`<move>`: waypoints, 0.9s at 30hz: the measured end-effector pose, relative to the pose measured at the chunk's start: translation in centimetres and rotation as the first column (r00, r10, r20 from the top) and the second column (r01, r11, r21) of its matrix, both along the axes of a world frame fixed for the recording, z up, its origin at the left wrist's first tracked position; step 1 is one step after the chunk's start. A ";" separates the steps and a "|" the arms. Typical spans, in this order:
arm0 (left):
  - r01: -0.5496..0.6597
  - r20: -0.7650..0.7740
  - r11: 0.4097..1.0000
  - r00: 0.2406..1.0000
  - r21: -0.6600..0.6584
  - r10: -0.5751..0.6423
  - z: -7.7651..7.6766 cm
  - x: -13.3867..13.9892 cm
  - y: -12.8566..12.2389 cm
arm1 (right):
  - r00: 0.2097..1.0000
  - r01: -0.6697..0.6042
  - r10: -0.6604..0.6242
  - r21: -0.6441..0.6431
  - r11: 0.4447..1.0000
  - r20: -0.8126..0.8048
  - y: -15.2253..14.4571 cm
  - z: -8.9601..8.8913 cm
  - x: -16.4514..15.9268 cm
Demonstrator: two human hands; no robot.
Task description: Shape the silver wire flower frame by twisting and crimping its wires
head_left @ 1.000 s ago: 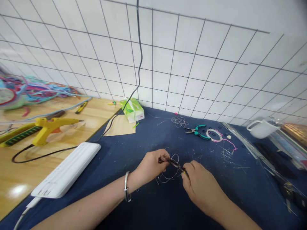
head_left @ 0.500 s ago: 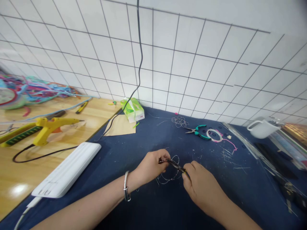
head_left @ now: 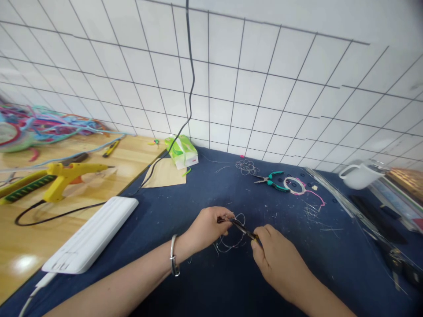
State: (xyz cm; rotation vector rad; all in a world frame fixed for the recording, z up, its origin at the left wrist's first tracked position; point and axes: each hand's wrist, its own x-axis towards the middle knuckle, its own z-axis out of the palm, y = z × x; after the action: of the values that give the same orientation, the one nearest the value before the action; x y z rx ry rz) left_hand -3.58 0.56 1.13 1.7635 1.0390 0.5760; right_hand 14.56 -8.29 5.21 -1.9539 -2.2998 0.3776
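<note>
My right hand [head_left: 276, 255] is closed around the handles of dark-jawed pliers [head_left: 243, 229], whose tip points left toward my other hand. Fingers pinched together, my left hand [head_left: 209, 226] grips thin silvery wire [head_left: 228, 249] right at the plier jaws. The wire hangs in loose loops below and behind the jaws, above the dark blue mat. Its exact end between the fingertips is hidden. A silver bangle [head_left: 173, 255] circles my left wrist.
Behind lie a wire coil [head_left: 246, 167], teal-handled pliers [head_left: 272, 180] and a white ring-shaped spool [head_left: 294, 186]. A white mug [head_left: 361, 175] stands at right. At left are a power strip [head_left: 95, 233], a yellow glue gun [head_left: 66, 178] and a green tissue pack [head_left: 181, 152].
The view has shifted very slightly. Both hands keep their grip on the wire and pliers, with only a tiny shift in the pliers' position.
</note>
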 end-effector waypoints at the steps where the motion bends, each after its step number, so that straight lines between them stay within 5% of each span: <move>1: 0.001 0.006 1.000 1.000 -0.007 -0.001 0.0 0.0 0.0 | 1.000 0.002 -0.002 -0.004 1.000 -0.009 0.0 0.0 0.0; 27: 0.050 0.021 0.995 0.999 -0.082 -0.048 -0.2 -0.3 0.0 | 0.995 -0.007 0.002 -0.052 0.999 -0.102 0.3 -0.9 0.4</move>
State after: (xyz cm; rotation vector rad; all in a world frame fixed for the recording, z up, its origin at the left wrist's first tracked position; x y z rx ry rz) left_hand -3.84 0.58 0.93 1.7034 0.9899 0.5116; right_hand 14.98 -8.01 4.33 -1.9056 -2.2537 0.5297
